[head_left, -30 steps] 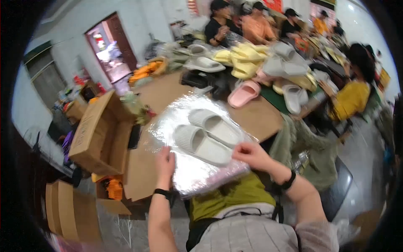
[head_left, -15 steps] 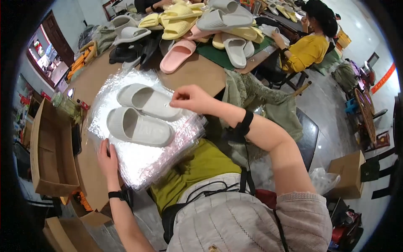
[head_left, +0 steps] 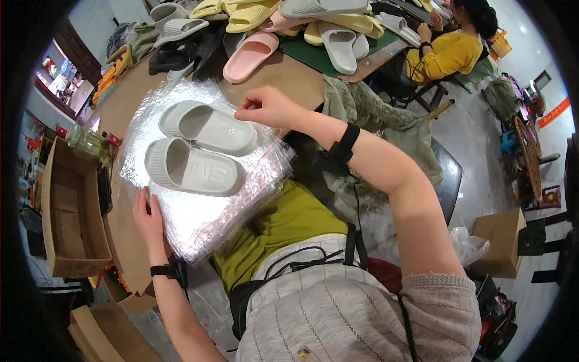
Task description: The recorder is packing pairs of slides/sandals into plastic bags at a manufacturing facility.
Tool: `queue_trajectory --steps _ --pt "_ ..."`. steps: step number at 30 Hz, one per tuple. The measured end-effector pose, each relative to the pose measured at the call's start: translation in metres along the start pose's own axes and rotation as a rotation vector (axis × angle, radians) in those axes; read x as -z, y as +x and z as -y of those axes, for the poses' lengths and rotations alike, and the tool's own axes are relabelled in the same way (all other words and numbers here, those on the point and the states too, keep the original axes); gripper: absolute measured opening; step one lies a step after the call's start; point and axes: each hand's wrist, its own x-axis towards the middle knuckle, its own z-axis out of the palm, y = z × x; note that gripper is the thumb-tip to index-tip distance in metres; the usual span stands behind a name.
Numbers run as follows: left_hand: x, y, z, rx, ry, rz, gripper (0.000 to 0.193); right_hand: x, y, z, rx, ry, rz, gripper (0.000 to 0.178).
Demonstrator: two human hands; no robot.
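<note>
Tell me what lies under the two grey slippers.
The two grey slippers lie on a stack of clear plastic bags, which the left hand presses flat. The bags rest on a brown table, mostly covered beneath them.

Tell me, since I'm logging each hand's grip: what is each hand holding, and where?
The right hand pinches the far edge of the top clear plastic bag, beside the grey slippers. The left hand lies flat on the stack's near edge, holding nothing.
</note>
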Motion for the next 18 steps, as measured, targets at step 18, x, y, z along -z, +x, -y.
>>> queue_trajectory --steps 18 --pt "0.012 0.0 0.022 0.044 -0.425 -0.086 0.033 0.02 -0.016 0.005 0.015 -0.074 0.026 0.024"
